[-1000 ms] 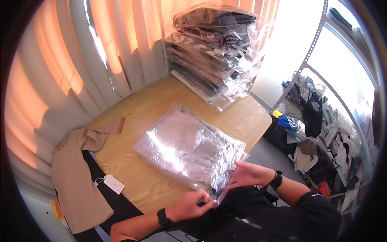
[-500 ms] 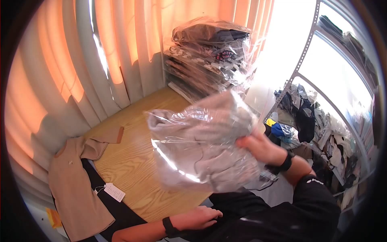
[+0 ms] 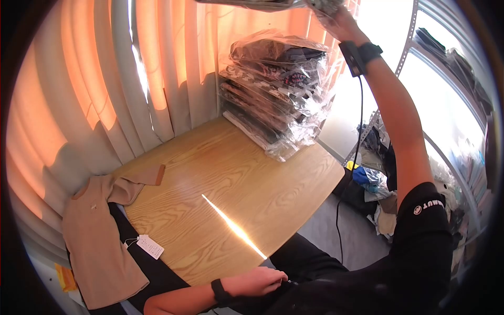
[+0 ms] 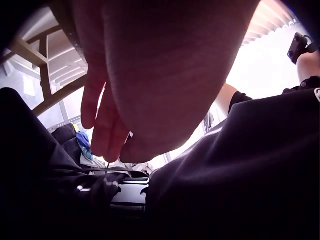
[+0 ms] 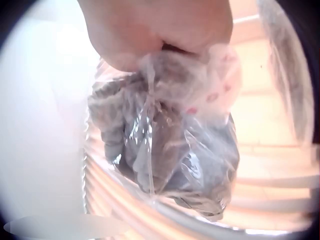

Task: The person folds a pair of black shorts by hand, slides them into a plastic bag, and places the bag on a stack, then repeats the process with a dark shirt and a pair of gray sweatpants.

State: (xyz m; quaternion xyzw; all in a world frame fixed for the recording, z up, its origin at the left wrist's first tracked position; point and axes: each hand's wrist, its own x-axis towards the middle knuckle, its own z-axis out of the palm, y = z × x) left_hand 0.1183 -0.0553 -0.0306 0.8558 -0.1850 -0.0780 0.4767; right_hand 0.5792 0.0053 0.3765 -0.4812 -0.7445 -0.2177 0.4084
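My right hand (image 3: pixel 338 22) is raised high at the top of the head view and grips a clear plastic bag with a folded greyish garment (image 5: pixel 160 145) in it. Only the lower edge of this bagged garment (image 3: pixel 252 5) shows in the head view. In the right wrist view it hangs below the hand, the plastic bunched up at the grip. My left hand (image 3: pixel 257 281) lies low by the table's front edge, over the black clothing on my lap. Its fingers (image 4: pixel 107 130) hang loosely with nothing held in them.
Bagged clothes stand in a tall stack (image 3: pixel 275 89) at the table's (image 3: pixel 226 194) far corner. A beige top (image 3: pixel 97 236) with a white tag (image 3: pixel 150 246) lies at the left over dark cloth. A metal rack (image 3: pixel 404 60) and heaped clothes (image 3: pixel 373 181) are at the right. A black cable (image 3: pixel 360 121) hangs from the right wrist.
The bagged garment has left the table, lifted up and away by my right hand to the top of the view. My left hand has let go of the bag and dropped towards my lap.
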